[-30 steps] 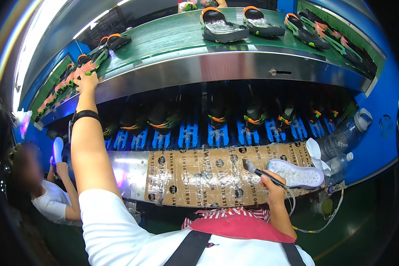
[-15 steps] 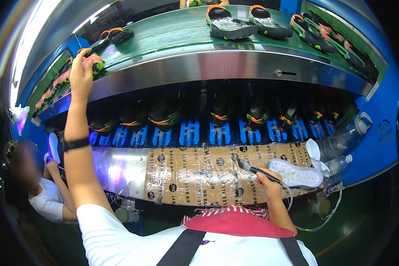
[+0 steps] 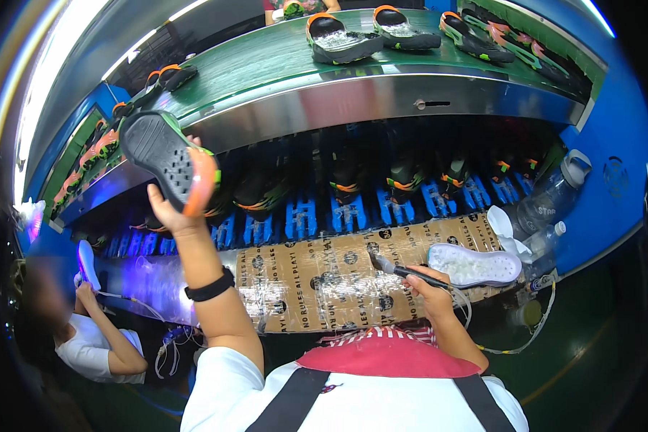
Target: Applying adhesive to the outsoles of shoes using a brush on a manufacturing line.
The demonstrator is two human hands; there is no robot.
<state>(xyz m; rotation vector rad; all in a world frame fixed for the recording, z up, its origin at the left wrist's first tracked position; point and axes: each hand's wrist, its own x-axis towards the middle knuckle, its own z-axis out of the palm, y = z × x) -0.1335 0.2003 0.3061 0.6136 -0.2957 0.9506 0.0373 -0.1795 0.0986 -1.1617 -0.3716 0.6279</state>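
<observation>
Fingers, left hand (image 3: 173, 217): part-curled, gripping one black-and-coral shoe sole (image 3: 162, 155). Fingers, right hand (image 3: 432, 289): closed around one black-handled brush (image 3: 410, 271), above cardboard (image 3: 324, 284).

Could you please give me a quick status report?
Left hand holding up black sole. Right hand holding brush over cardboard. White sole close by.

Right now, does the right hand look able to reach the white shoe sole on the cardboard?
Probably yes: the right hand is close beside the white shoe sole, and nothing seems to block the way. But it holds a brush, so grasping the sole may be harder.
</observation>
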